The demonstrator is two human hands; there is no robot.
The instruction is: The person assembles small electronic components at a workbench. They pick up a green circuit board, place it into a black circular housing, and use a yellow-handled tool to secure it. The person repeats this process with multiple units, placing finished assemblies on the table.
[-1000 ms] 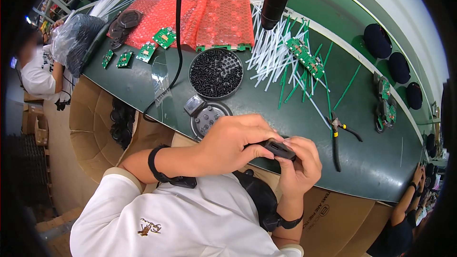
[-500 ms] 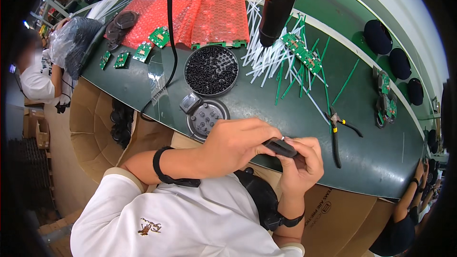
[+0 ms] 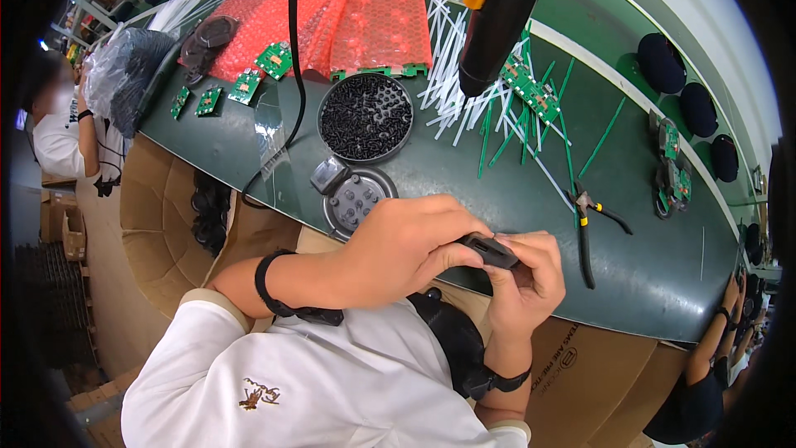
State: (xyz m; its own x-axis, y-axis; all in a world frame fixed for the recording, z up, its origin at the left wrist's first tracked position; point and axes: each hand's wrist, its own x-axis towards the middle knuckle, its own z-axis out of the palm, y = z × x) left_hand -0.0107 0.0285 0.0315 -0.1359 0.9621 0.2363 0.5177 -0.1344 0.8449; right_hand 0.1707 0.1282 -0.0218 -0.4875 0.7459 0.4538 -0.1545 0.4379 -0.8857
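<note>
My left hand and my right hand both grip a small black plastic part in front of my chest, over the bench's near edge. The part has a slot-like recess in its upward face; my fingers cover its ends. Left of it sits a round grey dish with several dark pegs and a clear block on its rim. Beyond stands a round tub of black screws. Above the bench hangs an electric screwdriver, tip down, touched by neither hand.
White and green plastic strips lie under a green circuit board. Pliers rest at right, with board assemblies beyond. Red bubble wrap and small boards lie at left. A black cable hangs down. Other people work at both sides.
The black part has turned in my fingers, so its slotted face shows more. A small pale spot at my right fingertips is out of sight. The screwdriver appears slightly lower and farther right.
</note>
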